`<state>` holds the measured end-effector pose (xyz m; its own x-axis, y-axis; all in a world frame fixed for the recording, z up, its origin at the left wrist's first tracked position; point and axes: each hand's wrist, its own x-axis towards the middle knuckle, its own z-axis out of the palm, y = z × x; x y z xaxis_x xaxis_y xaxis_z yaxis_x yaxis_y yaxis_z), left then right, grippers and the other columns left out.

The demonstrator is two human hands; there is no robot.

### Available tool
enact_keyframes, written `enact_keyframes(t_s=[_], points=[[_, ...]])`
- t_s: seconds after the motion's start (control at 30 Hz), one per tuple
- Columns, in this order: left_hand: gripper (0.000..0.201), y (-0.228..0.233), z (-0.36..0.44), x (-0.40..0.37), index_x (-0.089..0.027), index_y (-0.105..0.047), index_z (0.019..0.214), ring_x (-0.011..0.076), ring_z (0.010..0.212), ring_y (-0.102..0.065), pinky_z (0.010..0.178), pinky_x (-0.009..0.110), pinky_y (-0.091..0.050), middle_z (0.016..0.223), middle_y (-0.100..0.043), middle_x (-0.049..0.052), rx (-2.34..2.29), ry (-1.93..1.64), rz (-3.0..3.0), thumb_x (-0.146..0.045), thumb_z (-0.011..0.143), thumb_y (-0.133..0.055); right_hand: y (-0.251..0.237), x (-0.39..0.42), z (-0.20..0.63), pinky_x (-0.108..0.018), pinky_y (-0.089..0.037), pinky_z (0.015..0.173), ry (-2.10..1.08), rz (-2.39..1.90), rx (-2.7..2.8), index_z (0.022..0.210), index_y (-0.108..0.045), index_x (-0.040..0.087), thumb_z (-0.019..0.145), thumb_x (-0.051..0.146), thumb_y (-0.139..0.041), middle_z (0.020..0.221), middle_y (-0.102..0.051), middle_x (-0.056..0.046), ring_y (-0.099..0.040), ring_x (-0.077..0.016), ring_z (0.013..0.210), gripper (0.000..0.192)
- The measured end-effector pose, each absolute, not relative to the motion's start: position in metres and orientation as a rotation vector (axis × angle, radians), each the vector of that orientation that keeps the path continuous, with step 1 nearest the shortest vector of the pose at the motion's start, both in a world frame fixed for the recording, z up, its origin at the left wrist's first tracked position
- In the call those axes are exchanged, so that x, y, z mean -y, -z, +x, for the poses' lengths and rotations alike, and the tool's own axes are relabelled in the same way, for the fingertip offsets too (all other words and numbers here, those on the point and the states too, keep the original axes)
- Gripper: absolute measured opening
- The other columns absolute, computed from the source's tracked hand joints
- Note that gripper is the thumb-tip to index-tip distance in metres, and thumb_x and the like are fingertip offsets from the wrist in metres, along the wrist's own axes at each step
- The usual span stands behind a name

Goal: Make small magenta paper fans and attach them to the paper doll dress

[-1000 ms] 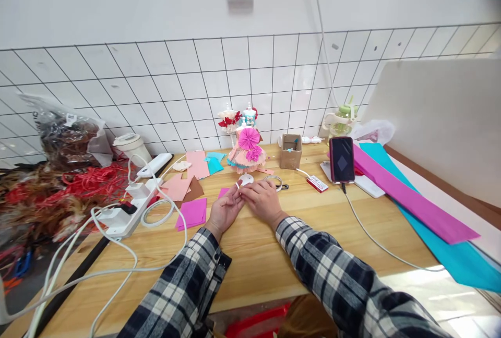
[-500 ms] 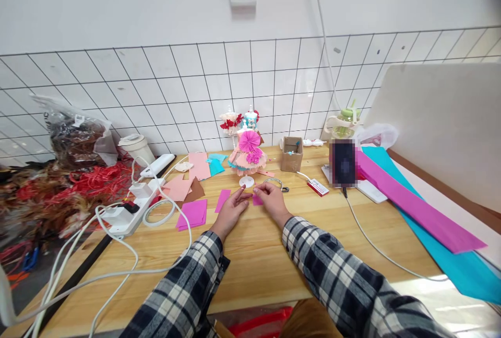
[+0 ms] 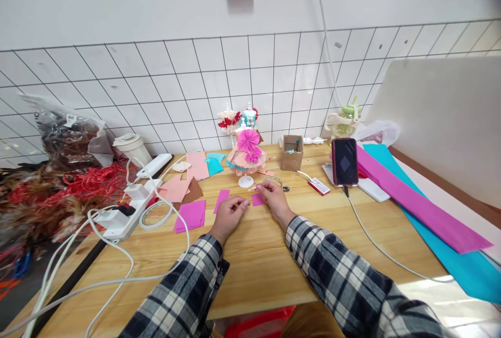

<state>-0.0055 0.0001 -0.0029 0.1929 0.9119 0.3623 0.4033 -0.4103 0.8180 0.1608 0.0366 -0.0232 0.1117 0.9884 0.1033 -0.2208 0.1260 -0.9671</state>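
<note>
My left hand rests low over the table with thumb and forefinger pressed together; whatever is between them is too small to make out. To its right, my right hand pinches a thin white stick that points left. A small magenta paper piece lies under my right fingertips. Just beyond both hands stands a miniature dress form in a peach and magenta paper dress, on a round white base. Left of my left hand are a magenta strip and a stack of magenta paper squares.
Two more dressed forms stand behind. A cardboard box, scissors and a phone are to the right, with long paper sheets. On the left, a power strip and loose white cables cross the table.
My left hand has drawn slightly back and left, its fingers curling into a pinch. My right hand has moved a little right, and the white stick now shows at its fingertips.
</note>
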Motion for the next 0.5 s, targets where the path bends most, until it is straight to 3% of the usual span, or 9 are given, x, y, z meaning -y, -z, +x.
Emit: enact_keyframes(t_s=[0.27, 0.5], points=[[0.023, 0.0073, -0.0042, -0.0078, -0.016, -0.068, 0.077, 0.0164, 0.068, -0.059, 0.062, 0.025, -0.044, 0.074, -0.068, 0.004, -1.300, -1.135, 1.893, -0.035, 0.081, -0.057, 0.0199, -0.0346, 0.1600, -0.024, -0.040, 0.051, -1.178, -1.045, 1.055, 0.074, -0.062, 0.019, 0.064, 0.045, -0.069, 0.066, -0.061, 0.000, -0.051, -0.0129, 0.058, 0.029], [0.024, 0.0111, -0.0011, -0.0080, -0.020, -0.072, 0.087, 0.0187, 0.076, -0.063, 0.070, 0.028, -0.047, 0.083, -0.072, 0.004, -1.282, -1.034, 2.013, -0.036, 0.084, -0.054, 0.0248, -0.0299, 0.1514, -0.025, -0.040, 0.052, -0.933, -1.214, 1.370, 0.070, -0.063, 0.018, 0.070, 0.036, -0.063, 0.060, -0.060, 0.000, -0.050, -0.0123, 0.051, 0.018]])
